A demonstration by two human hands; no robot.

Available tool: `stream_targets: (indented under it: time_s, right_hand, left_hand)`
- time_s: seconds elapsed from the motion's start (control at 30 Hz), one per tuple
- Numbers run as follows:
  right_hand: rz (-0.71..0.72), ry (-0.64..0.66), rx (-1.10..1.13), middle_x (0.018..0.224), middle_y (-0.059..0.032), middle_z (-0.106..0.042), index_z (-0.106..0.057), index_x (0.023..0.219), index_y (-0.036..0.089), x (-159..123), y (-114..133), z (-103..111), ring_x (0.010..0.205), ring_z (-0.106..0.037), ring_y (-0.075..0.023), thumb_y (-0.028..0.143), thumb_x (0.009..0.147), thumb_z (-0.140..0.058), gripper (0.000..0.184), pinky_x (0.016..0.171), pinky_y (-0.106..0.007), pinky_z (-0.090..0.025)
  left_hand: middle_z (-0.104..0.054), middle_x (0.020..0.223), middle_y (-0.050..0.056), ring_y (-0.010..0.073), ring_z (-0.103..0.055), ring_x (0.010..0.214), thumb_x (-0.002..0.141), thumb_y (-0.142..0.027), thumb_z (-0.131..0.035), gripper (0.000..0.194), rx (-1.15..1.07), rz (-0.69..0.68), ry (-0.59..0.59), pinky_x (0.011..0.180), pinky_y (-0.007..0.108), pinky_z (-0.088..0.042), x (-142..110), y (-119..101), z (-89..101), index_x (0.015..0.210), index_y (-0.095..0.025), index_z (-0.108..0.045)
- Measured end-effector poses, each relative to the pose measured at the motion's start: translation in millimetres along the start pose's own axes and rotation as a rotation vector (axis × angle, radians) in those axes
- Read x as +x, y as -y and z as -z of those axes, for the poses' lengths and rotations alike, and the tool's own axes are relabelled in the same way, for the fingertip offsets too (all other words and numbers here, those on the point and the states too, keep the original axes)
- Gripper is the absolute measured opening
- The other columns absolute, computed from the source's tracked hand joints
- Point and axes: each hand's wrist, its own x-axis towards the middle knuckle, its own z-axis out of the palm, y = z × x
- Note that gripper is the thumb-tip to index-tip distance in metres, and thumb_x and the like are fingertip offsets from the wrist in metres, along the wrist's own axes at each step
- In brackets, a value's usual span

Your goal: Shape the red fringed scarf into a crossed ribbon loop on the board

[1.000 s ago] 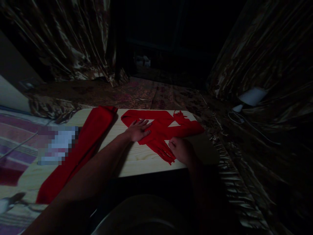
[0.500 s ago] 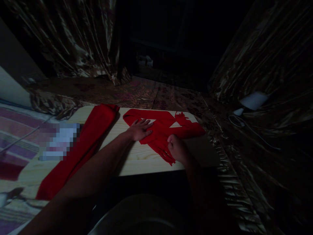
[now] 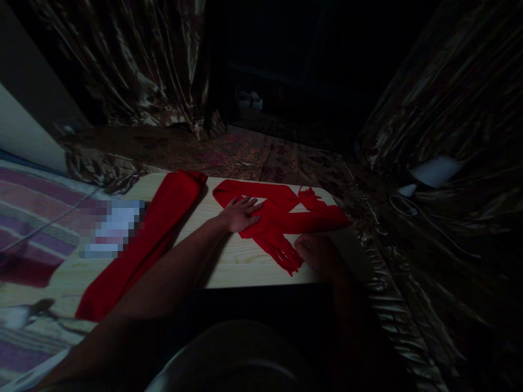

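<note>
A red scarf (image 3: 267,215) with fringed ends lies in crossing folds on a pale wooden table. My left hand (image 3: 243,213) rests flat on its left part, fingers spread. Beside the lower fringe (image 3: 288,257), my right hand (image 3: 314,253) is curled closed, its knuckles close to the strands. Whether a strand is pinched inside that fist is hidden in the dark. To the left, a long folded red cloth (image 3: 151,239) lies slantwise across the table, partly behind my left forearm.
The wooden table (image 3: 232,272) has a blurred-out flat item (image 3: 116,226) at its left. A striped cloth (image 3: 41,209) spreads beyond that. A small white lamp (image 3: 435,171) with a cord sits at the right, and patterned curtains (image 3: 163,65) hang behind.
My right hand has moved slightly right and down from the scarf's edge to beside the fringe, whose strands look more spread. My left hand stays on the scarf. The whole view has shifted slightly.
</note>
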Motion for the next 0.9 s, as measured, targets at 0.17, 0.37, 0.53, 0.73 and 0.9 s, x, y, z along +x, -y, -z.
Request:
stream_targets:
  time_s: [0.17, 0.37, 0.53, 0.73, 0.9]
  right_hand:
    - [0.169, -0.014, -0.013, 0.073, 0.0004, -0.065, -0.066, 0.076, 0.020, -10.1, 29.0, -15.4, 0.068, -0.056, -0.0129, 0.024, 0.079, -0.068, 0.005, 0.064, -0.024, -0.036]
    - [0.218, 0.054, -0.257, 0.081, -0.0038, -0.066, -0.060, 0.073, 0.020, -12.3, 42.0, -32.0, 0.073, -0.054, -0.0152, 0.017, 0.082, -0.062, 0.009, 0.067, -0.027, -0.035]
    - [0.139, 0.046, -0.187, 0.082, -0.0031, -0.068, -0.061, 0.086, 0.020, -6.9, 38.1, -27.4, 0.070, -0.056, -0.0146, 0.016, 0.088, -0.055, 0.008, 0.065, -0.026, -0.035]
    - [0.238, 0.031, -0.027, 0.083, -0.0015, -0.066, -0.064, 0.090, 0.021, -1.4, 23.8, -20.0, 0.077, -0.059, -0.0143, 0.009, 0.090, -0.047, 0.021, 0.072, -0.024, -0.041]
    - [0.354, 0.051, -0.049, 0.091, -0.0046, -0.067, -0.071, 0.082, 0.020, -0.8, 19.5, -26.6, 0.086, -0.061, -0.0157, 0.001, 0.083, -0.047, 0.030, 0.080, -0.025, -0.044]
  left_hand:
    - [-0.021, 0.167, 0.004, 0.0276, -0.014, 0.155, 0.097, -0.068, -0.019, 0.073, 0.003, 0.003, 0.003, 0.122, 0.056, -0.010, -0.1, 0.2, 0.1, 0.160, -0.031, -0.025]
    - [-0.021, 0.167, 0.003, 0.0274, -0.014, 0.155, 0.097, -0.067, -0.020, 0.072, 0.000, 0.005, -0.001, 0.122, 0.056, -0.011, -1.2, -0.3, 1.0, 0.160, -0.033, -0.024]
    - [-0.022, 0.167, 0.003, 0.0269, -0.014, 0.155, 0.097, -0.067, -0.020, 0.072, -0.001, 0.010, -0.005, 0.123, 0.055, -0.010, -1.1, -1.2, 1.0, 0.160, -0.033, -0.026]
    - [-0.022, 0.167, 0.005, 0.0277, -0.015, 0.155, 0.097, -0.067, -0.020, 0.072, 0.001, 0.001, -0.007, 0.123, 0.055, -0.010, -0.5, -1.1, 0.7, 0.160, -0.031, -0.027]
    - [-0.021, 0.167, 0.002, 0.0259, -0.015, 0.155, 0.097, -0.068, -0.020, 0.071, 0.002, 0.010, -0.004, 0.123, 0.054, -0.009, 0.1, 0.0, -0.5, 0.159, -0.034, -0.026]
